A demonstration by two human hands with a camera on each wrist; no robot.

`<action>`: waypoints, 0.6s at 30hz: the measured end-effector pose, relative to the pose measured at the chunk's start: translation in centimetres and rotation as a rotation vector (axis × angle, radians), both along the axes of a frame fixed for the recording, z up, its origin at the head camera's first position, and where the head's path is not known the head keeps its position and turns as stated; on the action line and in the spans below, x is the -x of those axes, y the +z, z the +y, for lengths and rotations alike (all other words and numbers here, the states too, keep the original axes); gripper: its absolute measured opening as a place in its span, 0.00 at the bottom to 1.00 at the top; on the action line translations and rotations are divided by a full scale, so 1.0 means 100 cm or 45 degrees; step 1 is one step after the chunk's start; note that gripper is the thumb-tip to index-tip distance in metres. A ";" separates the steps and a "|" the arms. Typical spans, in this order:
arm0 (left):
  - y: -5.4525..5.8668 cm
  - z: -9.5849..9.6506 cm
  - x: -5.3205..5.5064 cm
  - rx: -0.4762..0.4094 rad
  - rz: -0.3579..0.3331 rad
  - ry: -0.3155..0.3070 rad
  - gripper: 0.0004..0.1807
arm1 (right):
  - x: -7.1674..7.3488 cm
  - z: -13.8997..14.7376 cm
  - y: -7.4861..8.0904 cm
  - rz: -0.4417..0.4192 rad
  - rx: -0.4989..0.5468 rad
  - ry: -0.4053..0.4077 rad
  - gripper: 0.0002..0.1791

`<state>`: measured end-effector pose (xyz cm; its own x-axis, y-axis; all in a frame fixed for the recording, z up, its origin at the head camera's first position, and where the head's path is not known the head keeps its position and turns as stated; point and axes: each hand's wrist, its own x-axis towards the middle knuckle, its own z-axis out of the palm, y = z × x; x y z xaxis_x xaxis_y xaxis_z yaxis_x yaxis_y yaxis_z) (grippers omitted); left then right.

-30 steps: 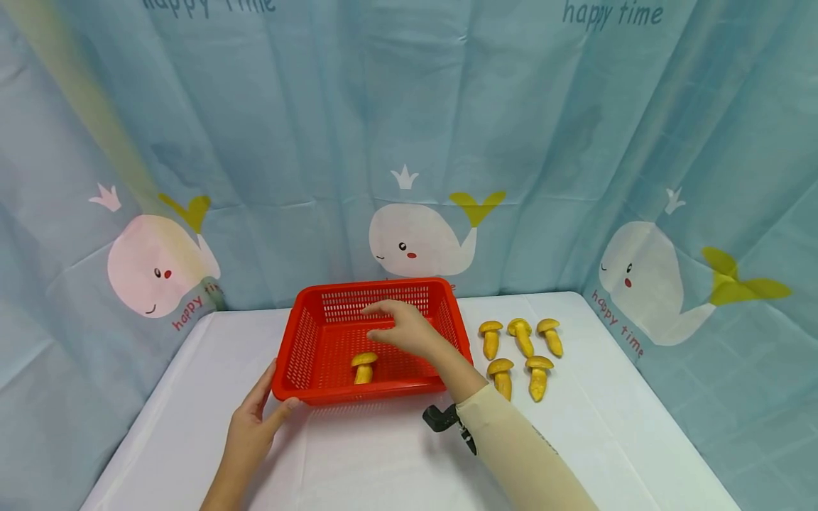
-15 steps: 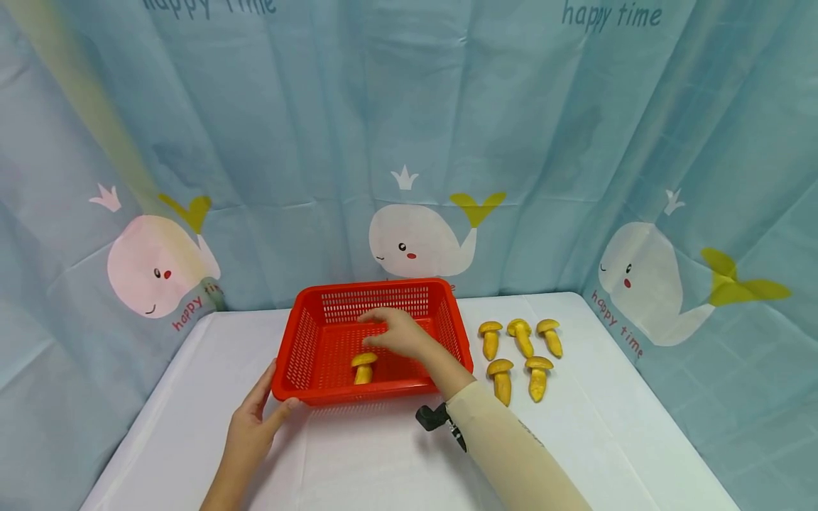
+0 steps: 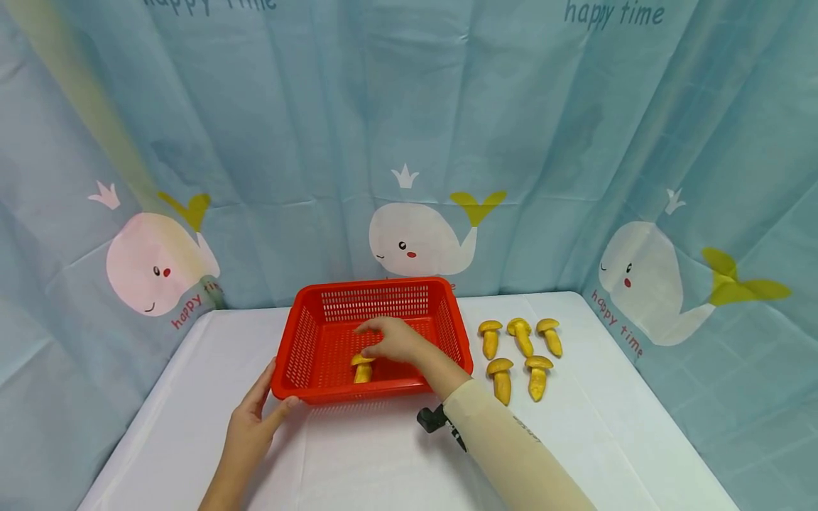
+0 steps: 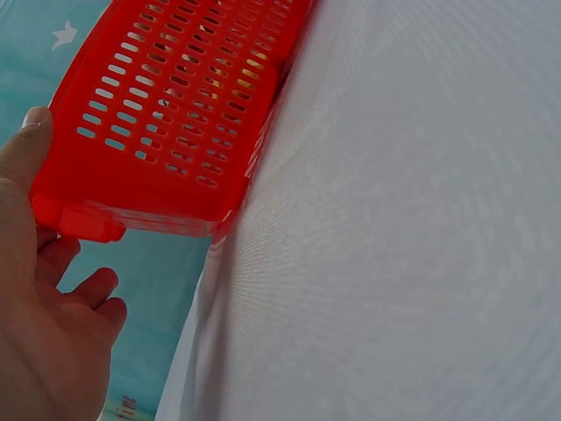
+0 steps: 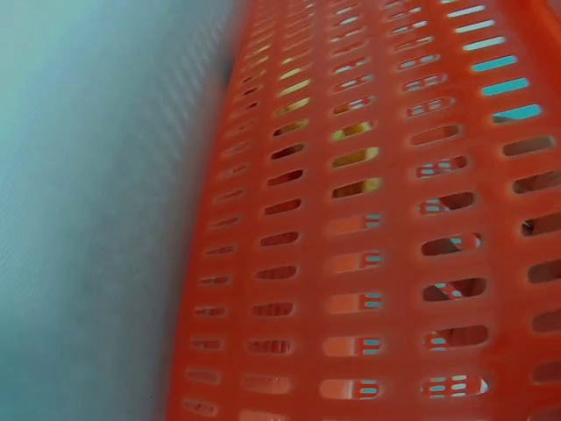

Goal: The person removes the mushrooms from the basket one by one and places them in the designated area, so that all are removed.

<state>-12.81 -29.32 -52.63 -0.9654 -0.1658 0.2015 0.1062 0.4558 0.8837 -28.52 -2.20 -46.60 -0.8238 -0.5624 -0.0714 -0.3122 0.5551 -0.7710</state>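
Observation:
A red slotted plastic basket (image 3: 332,394) stands on the white-covered table. My left hand (image 3: 251,426) holds its near left corner, and in the left wrist view the thumb (image 4: 31,140) lies against the rim with curled fingers below. One yellow mushroom (image 3: 363,372) with a tan cap lies inside near the front wall. My right hand (image 3: 397,342) reaches over the basket, thumb and fingers spread apart. Its thumb is at the mushroom's cap; whether they touch I cannot tell. The right wrist view shows the slotted wall (image 5: 307,219), with bits of yellow through the slots.
Several similar mushrooms (image 3: 538,376) lie in two rows on the table (image 3: 601,397), right of the basket. A light blue curtain (image 3: 307,142) with whale prints hangs behind and at both sides. A black device (image 3: 432,419) sits at the right wrist.
My right hand has lowered and shifted slightly left inside the basket, from above the mushroom down to its cap. My left hand and the basket stay put.

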 end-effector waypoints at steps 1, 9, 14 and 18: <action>0.000 0.000 0.000 -0.002 0.004 0.001 0.45 | 0.000 0.000 -0.001 -0.009 -0.015 -0.001 0.22; -0.002 0.000 0.000 0.002 0.018 -0.008 0.45 | 0.003 0.001 -0.007 -0.053 -0.107 -0.004 0.23; -0.001 0.001 0.001 0.003 0.017 -0.002 0.45 | 0.006 0.001 -0.010 -0.065 -0.145 0.026 0.24; 0.000 0.001 0.001 -0.003 0.028 0.001 0.45 | 0.006 0.001 -0.012 -0.080 -0.175 0.043 0.25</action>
<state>-12.92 -29.21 -52.66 -0.9606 -0.1668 0.2221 0.1251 0.4540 0.8822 -29.12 -2.13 -47.79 -0.7961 -0.5709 -0.2007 -0.2856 0.6468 -0.7072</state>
